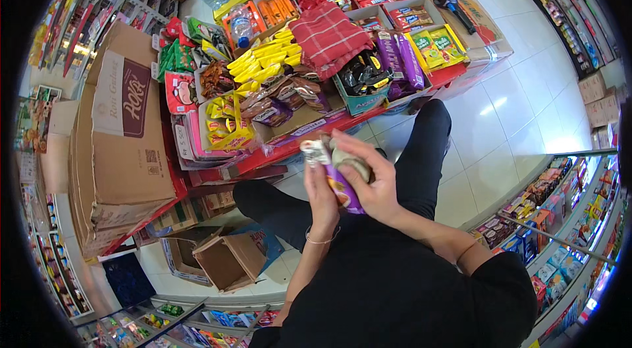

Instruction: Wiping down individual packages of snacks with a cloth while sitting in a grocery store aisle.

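Note:
Above my lap, my left hand [322, 195] grips a purple snack packet [344, 195] with a silvery top end. Pressed against the packet's upper part is a bunched greyish cloth [353, 160], held in my right hand [377, 182]. My fingers hide much of both. Just beyond my hands, brown and purple snack packets [281, 101] lie in an open display carton [291, 128] at the front of the red table [247, 165]. A folded red checked cloth [331, 37] rests on top of the goods behind them.
A big cardboard box [133, 121] stands on the table's left end. Black-wrapped packets [365, 74] fill a teal carton at right. A barcode scanner [454, 12] lies on cardboard at the far right. Open cartons [229, 259] sit on the floor. Stocked shelves [558, 214] curve behind me.

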The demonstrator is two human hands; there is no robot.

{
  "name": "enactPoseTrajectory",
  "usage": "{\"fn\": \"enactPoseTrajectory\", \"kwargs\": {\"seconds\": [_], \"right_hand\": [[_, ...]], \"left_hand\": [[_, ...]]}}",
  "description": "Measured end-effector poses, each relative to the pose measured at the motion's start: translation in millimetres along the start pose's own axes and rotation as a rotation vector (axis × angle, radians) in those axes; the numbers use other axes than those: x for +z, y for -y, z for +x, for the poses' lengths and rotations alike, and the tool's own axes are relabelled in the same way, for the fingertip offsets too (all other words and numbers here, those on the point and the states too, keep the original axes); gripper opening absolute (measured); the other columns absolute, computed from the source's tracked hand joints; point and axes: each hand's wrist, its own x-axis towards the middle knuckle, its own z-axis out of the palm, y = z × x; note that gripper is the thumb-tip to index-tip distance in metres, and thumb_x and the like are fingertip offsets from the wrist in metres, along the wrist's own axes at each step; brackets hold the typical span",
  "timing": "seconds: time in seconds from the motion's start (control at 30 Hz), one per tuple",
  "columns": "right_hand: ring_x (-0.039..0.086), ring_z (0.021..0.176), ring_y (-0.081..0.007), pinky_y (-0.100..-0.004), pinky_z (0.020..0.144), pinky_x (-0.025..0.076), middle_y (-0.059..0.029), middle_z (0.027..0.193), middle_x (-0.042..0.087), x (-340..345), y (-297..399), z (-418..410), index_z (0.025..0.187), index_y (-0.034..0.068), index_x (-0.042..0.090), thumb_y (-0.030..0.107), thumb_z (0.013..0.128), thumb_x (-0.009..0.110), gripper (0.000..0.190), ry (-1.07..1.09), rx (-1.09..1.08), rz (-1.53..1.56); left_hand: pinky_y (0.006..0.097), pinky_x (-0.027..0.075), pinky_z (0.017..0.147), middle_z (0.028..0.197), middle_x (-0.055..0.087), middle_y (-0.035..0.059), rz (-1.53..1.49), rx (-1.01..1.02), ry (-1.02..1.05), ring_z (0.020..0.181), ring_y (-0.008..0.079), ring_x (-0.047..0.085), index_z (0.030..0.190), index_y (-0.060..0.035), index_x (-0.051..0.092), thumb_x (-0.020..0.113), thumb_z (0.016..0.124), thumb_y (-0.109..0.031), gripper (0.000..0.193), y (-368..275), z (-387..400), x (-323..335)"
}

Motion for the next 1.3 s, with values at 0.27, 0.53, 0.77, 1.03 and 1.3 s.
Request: {"fn": "enactPoseTrajectory", "kwargs": {"seconds": [0.27, 0.53, 0.77, 1.03, 1.3], "right_hand": [[0.06, 0.1, -0.0148, -0.0274, 0.087, 0.046, -0.0119, 0.109, 0.065, -10, 0, -17, 0.119, 0.001, 0.058, 0.004, 0.086, 0.058, 0.034, 0.112, 0.246, -0.034], [0.061, 0.1, -0.0184, -0.0288, 0.087, 0.046, -0.0132, 0.109, 0.063, 4, -1, -1, 0.121, -0.002, 0.051, 0.022, 0.078, 0.071, 0.054, 0.24, 0.116, -0.072], [0.066, 0.083, -0.0209, -0.0308, 0.074, 0.05, -0.0139, 0.092, 0.067, -6, -1, -9, 0.104, -0.001, 0.06, 0.021, 0.073, 0.078, 0.042, 0.341, 0.207, -0.276], [0.06, 0.057, -0.014, -0.0263, 0.057, 0.047, -0.0082, 0.069, 0.064, -38, 2, 18, 0.08, 0.001, 0.063, 0.022, 0.072, 0.078, 0.027, 0.483, 0.115, -0.453], [0.06, 0.086, -0.0145, -0.0283, 0.078, 0.047, -0.01, 0.095, 0.065, -59, 3, 138, 0.11, 0.003, 0.059, 0.013, 0.078, 0.071, 0.035, -0.12, -0.184, -0.415]], "left_hand": [[0.0233, 0.045, 0.078, 0.106, 0.056, 0.0047, -0.023, 0.06, 0.027, 0.093, 0.0098, 0.054, 0.131, -0.0031, 0.039, 0.031, 0.102, -0.032, 0.041, 10, -10, -15], [0.0238, 0.042, 0.075, 0.096, 0.051, 0.0039, 0.105, 0.27, -0.021, 0.085, 0.0076, 0.048, 0.11, -0.0023, 0.043, 0.044, 0.099, -0.02, 0.021, 6, -6, -13], [0.02, 0.04, 0.059, 0.085, 0.051, 0.002, 0.121, 0.247, -0.212, 0.069, 0.0064, 0.048, 0.107, -0.0041, 0.043, 0.043, 0.099, -0.017, 0.015, -5, 17, -22], [0.0419, 0.056, 0.068, 0.083, 0.061, 0.0141, -0.234, -0.041, 0.074, 0.082, 0.0307, 0.065, 0.128, -0.0117, 0.031, 0.036, 0.1, -0.033, 0.036, -15, 19, 4], [0.0345, 0.056, 0.059, 0.082, 0.062, 0.014, -0.2, 0.023, -0.158, 0.07, 0.0261, 0.066, 0.118, -0.0113, 0.039, 0.037, 0.1, -0.029, 0.026, -27, 35, -24]]}}
